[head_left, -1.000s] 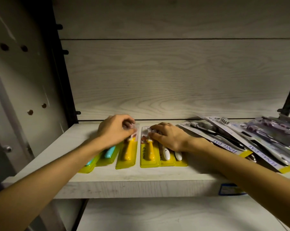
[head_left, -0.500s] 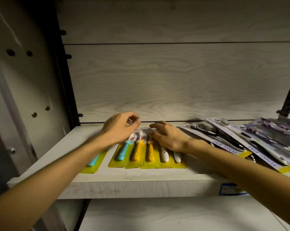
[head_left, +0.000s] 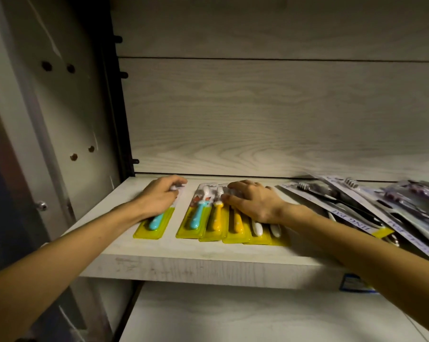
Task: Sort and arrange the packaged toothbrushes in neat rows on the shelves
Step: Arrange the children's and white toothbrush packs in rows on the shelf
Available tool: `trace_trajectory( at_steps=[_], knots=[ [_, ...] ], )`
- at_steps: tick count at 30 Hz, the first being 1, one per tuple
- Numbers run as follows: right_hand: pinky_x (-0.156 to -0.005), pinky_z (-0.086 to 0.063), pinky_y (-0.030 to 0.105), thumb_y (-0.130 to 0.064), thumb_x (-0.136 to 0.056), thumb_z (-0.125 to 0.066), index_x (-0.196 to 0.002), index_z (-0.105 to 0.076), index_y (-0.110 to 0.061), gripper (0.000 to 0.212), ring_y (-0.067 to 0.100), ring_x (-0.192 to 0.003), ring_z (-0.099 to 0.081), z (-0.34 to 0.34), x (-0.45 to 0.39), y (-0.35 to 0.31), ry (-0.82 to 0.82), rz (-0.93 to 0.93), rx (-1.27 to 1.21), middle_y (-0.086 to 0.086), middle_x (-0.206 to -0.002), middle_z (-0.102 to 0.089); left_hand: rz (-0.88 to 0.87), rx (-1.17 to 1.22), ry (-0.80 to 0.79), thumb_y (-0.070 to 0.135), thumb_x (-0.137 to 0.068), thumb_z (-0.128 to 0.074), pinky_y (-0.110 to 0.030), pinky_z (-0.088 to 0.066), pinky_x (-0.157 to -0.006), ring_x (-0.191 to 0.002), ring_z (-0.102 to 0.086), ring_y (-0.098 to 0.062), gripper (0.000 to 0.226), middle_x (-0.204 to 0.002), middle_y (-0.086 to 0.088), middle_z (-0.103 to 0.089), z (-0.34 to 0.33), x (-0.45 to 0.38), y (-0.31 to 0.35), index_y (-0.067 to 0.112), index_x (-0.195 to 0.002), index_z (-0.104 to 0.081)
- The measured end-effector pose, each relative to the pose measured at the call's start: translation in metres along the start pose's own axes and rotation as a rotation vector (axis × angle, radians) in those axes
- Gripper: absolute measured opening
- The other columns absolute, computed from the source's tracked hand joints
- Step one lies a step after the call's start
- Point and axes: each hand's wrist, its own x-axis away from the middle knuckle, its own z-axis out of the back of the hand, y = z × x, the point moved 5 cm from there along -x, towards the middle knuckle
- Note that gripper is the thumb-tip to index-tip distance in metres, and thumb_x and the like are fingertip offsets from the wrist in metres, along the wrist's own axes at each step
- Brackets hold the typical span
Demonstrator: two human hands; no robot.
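Yellow-backed blister packs of small toothbrushes lie flat on the pale wood-grain shelf (head_left: pixel 208 255), handles toward the front edge. One pack with a teal handle (head_left: pixel 155 222) sits alone at the left, a clear gap of bare shelf between it and the rest. The left hand (head_left: pixel 160 197) lies palm-down on its upper part, fingers (head_left: pixel 177 181) curled over the top end of the pack; whether they pinch it or only press cannot be told. Just right of the gap, a row of five packs (head_left: pixel 230 225) overlaps edge on edge: teal, two orange, two white handles. The right hand (head_left: pixel 254 203) rests flat on that row, fingers spread and pressing down, covering the tops of the orange and white ones. Further right, a loose pile of longer packs with dark toothbrushes (head_left: pixel 356 208) leans at an angle, overlapping each other and partly under the right forearm; the far ones are blurred. A blue label (head_left: pixel 351 282) hangs on the shelf's front edge. Below, a lower shelf (head_left: pixel 233 317). A dark upright rail (head_left: pixel 114 107) stands at the left.
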Motion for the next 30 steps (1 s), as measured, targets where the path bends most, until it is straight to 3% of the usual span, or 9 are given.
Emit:
trace_trajectory(
  at_steps=[4, 8, 12, 17, 23, 27, 30],
  knots=[
    [-0.110, -0.035, 0.053, -0.076, -0.090, -0.034, -0.144, -0.044, -0.036, 0.068, 0.028, -0.132, -0.048, 0.001, 0.000, -0.001, 0.009, -0.004, -0.008, 0.001, -0.148, -0.048, -0.007, 0.043, -0.015, -0.007, -0.096, -0.047, -0.029, -0.040, -0.110, -0.126, -0.055, -0.020, 0.040, -0.133, -0.008, -0.062, -0.011, -0.008, 0.011, 0.007, -0.132, -0.059],
    [-0.110, -0.036, 0.049, -0.074, -0.091, -0.037, -0.143, -0.046, -0.035, 0.065, 0.027, -0.132, -0.048, -0.001, 0.000, 0.000, 0.028, -0.024, -0.005, 0.001, -0.147, -0.050, -0.034, 0.140, 0.000, -0.006, -0.093, -0.052, -0.025, -0.043, -0.103, -0.120, -0.058, -0.020, 0.039, -0.128, -0.007, -0.065, -0.025, -0.013, 0.039, 0.006, -0.127, -0.063],
    [-0.109, -0.037, 0.048, -0.071, -0.093, -0.040, -0.140, -0.049, -0.035, 0.060, 0.027, -0.130, -0.050, 0.000, 0.002, 0.000, 0.045, -0.023, -0.015, 0.001, -0.144, -0.053, 0.001, 0.177, -0.022, 0.004, -0.093, -0.062, -0.035, -0.048, -0.103, -0.114, -0.061, -0.021, 0.032, -0.121, -0.005, -0.068, -0.032, -0.011, 0.047, 0.010, -0.123, -0.067],
    [-0.108, -0.038, 0.047, -0.074, -0.091, -0.037, -0.140, -0.049, -0.036, 0.063, 0.027, -0.129, -0.050, 0.001, 0.002, -0.001, 0.035, -0.038, -0.019, 0.001, -0.143, -0.053, 0.108, 0.287, 0.059, -0.010, -0.089, -0.055, -0.038, -0.047, -0.106, -0.117, -0.061, -0.025, 0.036, -0.122, -0.012, -0.068, -0.025, -0.011, 0.041, 0.006, -0.119, -0.068],
    [-0.108, -0.038, 0.047, -0.074, -0.091, -0.037, -0.140, -0.050, -0.035, 0.063, 0.026, -0.129, -0.051, 0.002, 0.005, -0.003, 0.040, -0.043, -0.025, 0.001, -0.143, -0.055, 0.106, 0.186, 0.050, 0.010, -0.093, -0.063, -0.037, -0.048, -0.102, -0.114, -0.062, -0.023, 0.028, -0.121, -0.007, -0.069, -0.034, -0.002, 0.050, 0.012, -0.120, -0.069],
    [-0.111, -0.033, 0.054, -0.071, -0.094, -0.035, -0.141, -0.050, -0.035, 0.062, 0.027, -0.132, -0.048, 0.009, 0.011, -0.004, 0.077, -0.046, -0.001, 0.000, -0.146, -0.053, -0.016, -0.085, 0.234, 0.019, -0.095, -0.057, -0.030, -0.046, -0.095, -0.116, -0.058, -0.019, 0.025, -0.127, 0.005, -0.065, -0.018, 0.011, 0.063, 0.024, -0.116, -0.068],
    [-0.111, -0.034, 0.052, -0.073, -0.092, -0.033, -0.147, -0.044, -0.032, 0.069, 0.029, -0.136, -0.044, 0.011, 0.020, -0.004, 0.089, -0.058, 0.023, 0.002, -0.150, -0.047, -0.021, -0.068, 0.392, 0.023, -0.093, -0.057, -0.029, -0.048, -0.088, -0.110, -0.061, -0.013, 0.022, -0.117, 0.016, -0.070, -0.004, 0.023, 0.069, 0.034, -0.106, -0.072]
  ],
)
